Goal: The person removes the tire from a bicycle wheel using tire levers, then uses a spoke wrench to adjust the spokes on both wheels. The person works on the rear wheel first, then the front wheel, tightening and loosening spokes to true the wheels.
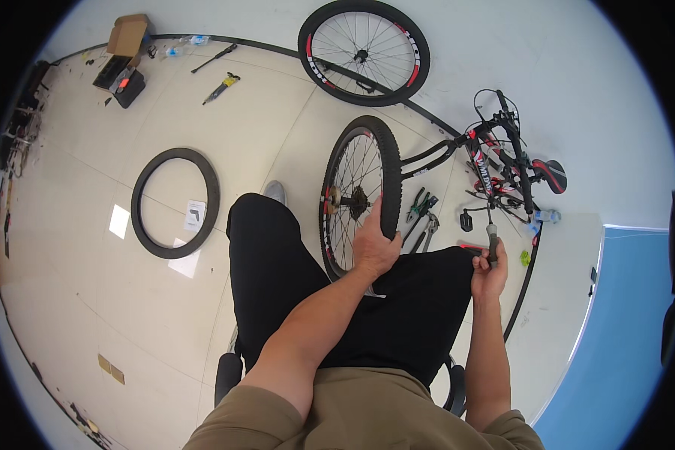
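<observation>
A bicycle wheel [389,169] with a knobby black tyre stands upright in front of my knees, its sprocket cluster [359,199] and silver hub showing between the spokes. My left hand [377,244] is closed round the near right side of its tyre and rim. Over my right knee, my right hand [489,271] grips the dark grey handle of a screwdriver [493,244], its shaft pointing away from me. A bent silver piece [375,295] shows at the wheel's lower edge, by my lap; its kind is unclear. Beyond the screwdriver lies a black, red and white bicycle frame [481,169].
Green-handled pliers [421,206] and another metal hand tool [431,227] lie between wheel and frame. A second wheel [364,56] leans on the far wall. On the left floor are a loose tyre [211,199], a yellow-black tool [223,88] and an open cardboard box [130,34].
</observation>
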Tool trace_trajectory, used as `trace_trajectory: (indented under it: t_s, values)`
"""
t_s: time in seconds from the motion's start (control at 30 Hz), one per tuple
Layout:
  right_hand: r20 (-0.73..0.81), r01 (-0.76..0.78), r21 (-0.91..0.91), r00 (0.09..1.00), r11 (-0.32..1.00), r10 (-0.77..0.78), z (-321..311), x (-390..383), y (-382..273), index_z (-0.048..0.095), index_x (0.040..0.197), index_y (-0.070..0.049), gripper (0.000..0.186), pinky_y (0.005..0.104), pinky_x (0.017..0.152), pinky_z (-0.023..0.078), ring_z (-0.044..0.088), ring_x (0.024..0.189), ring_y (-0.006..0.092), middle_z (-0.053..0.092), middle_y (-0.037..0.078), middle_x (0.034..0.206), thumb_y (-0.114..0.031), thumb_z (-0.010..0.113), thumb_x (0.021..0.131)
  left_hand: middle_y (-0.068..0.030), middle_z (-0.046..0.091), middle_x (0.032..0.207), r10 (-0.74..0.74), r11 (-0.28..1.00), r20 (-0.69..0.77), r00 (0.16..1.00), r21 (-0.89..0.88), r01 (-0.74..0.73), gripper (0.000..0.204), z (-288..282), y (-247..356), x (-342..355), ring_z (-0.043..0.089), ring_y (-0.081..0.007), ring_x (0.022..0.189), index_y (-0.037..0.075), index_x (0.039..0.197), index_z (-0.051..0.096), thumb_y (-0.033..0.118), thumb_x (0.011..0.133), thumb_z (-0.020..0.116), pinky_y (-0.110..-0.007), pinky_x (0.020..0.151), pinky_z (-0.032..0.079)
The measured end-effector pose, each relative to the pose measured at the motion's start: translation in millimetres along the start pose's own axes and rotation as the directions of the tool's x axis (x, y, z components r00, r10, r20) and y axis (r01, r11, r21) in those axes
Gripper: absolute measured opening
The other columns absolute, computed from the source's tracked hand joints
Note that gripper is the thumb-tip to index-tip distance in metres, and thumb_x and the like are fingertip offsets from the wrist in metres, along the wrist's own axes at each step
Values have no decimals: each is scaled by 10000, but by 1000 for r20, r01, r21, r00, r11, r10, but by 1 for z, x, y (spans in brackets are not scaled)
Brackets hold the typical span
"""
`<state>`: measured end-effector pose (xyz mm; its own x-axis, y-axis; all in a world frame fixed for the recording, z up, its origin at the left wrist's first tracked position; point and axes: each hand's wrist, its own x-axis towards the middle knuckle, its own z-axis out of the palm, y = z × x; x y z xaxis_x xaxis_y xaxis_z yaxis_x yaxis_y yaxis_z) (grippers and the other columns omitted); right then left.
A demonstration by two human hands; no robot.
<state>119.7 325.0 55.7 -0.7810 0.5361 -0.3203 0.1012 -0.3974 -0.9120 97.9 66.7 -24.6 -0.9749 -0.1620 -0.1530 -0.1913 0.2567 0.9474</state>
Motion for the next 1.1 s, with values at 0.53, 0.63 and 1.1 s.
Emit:
trace_trajectory:
  t_s: [0.53,0.63,1.1]
  values:
    - [-32,131,-283,989,950,-145,18,4,13,602,1327,-2,374,261,520,538,535,590,99,591,42,784,-168,628,993,-263,614,1282,-29,999,-51,998,-43,27,887,-20,2,48,633,-443,1119,142,1569,297,177,787,712,-484,951,517]
    - [-30,132,-254,989,958,-144,22,5,16,615,1311,2,360,263,513,540,534,588,98,595,45,781,-150,636,986,-233,641,1247,48,998,-179,983,-29,-54,866,-38,-6,81,657,-361,1098,38,1529,333,177,781,747,-428,971,519]
    - [-42,106,-243,992,964,-120,24,7,15,641,1292,-10,360,273,515,524,530,609,99,570,38,772,-135,677,957,-56,603,824,-204,918,-88,975,-364,159,402,-123,-4,115,616,-176,605,38,1153,502,74,806,703,-330,592,514]
